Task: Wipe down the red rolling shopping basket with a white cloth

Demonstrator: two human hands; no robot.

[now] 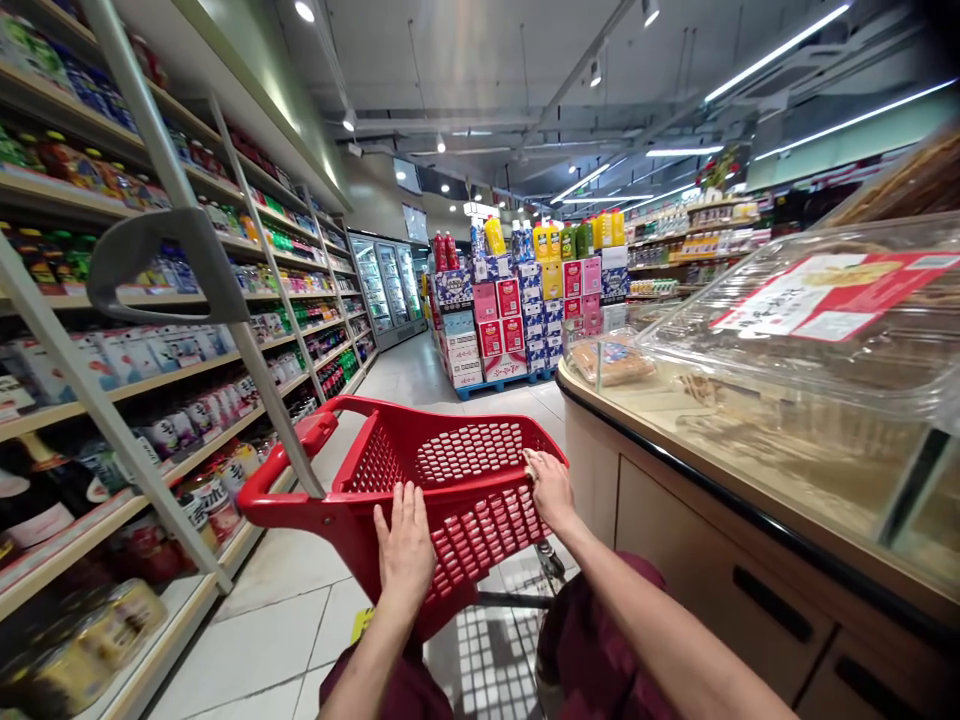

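Observation:
A red plastic shopping cart (480, 545) with a perforated basket stands side-on just in front of me. My left hand (405, 550) lies against its near side wall, fingers stretched out and holding nothing. At the right end of the basket, my right hand (551, 488) is closed over the top rim, its fingertips curled toward the inside. A metal pole with a grey loop handle (169, 265) rises from the cart's left end. The part of the basket's inside that shows holds no goods. One wheel (550, 562) is visible below my right forearm.
Shelves of bottled drinks (225, 245) line the left side. To the right is a wooden counter (675, 545) bearing clear plastic food packs (825, 300). Ahead, stacked drink cartons (502, 320) stand on a blue pallet, with glass-door fridges (386, 280) behind them to the left.

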